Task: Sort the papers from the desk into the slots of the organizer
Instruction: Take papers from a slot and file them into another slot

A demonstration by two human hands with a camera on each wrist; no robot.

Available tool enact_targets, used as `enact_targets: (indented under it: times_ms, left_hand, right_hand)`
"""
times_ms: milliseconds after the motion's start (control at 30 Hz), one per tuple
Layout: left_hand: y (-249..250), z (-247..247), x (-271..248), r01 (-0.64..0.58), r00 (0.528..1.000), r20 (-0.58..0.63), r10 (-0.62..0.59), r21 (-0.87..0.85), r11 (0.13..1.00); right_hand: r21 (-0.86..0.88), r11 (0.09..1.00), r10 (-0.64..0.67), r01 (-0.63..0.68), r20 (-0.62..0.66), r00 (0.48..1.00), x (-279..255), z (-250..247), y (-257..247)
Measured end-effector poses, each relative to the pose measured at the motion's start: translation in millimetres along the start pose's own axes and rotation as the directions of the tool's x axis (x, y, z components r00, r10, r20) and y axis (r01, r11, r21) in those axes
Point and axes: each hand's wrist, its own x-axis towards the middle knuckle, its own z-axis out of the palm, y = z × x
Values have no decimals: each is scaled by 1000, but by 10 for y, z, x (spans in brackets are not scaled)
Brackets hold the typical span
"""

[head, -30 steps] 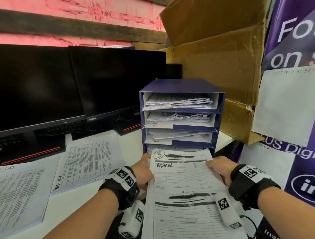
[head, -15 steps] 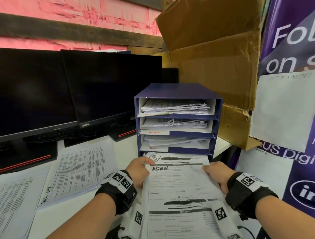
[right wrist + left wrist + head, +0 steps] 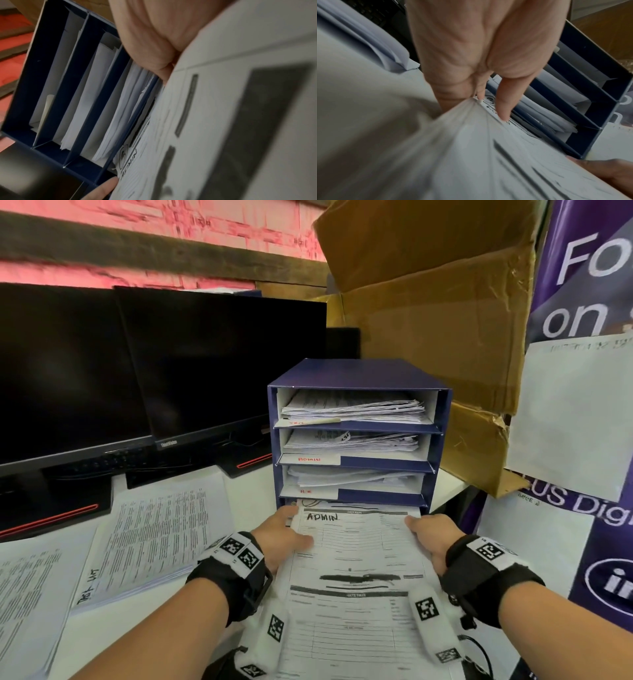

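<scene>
A blue four-slot organizer (image 3: 356, 374) stands on the white desk, and its upper three slots hold papers. The second slot carries a red ADMIN label (image 3: 309, 459). Both hands hold a stack of printed forms (image 3: 352, 570) with "ADMIN" handwritten at the top. Its far edge sits in the mouth of the bottom slot. My left hand (image 3: 284, 534) grips the stack's left edge with the thumb (image 3: 503, 105) on top. My right hand (image 3: 430, 534) grips the right edge. The wrist views show the organizer (image 3: 590, 94) (image 3: 51, 94) close ahead of the stack (image 3: 223, 121).
Two black monitors (image 3: 219, 361) (image 3: 65, 378) stand at the back left. Two paper stacks (image 3: 154, 542) (image 3: 24, 604) lie on the desk to the left. A torn cardboard box (image 3: 431, 330) rises behind the organizer, with a purple banner (image 3: 582, 268) on the right.
Both hands have pushed the stack forward. Its far edge, with the circled number, has slid under the third shelf into the bottom slot.
</scene>
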Motion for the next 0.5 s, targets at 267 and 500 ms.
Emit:
enact_targets:
  times_ms: [267,500]
  left_hand:
    - [-11,-59,61,-72,973,-210,96,121,990]
    - [41,-22,81,-22,938,-347,20,-2,1000]
  right_hand:
    - [104,995,-31,-1,312,950,-516,-163,-40]
    - [-118,988,-31,97,466,884,-620,-326,57]
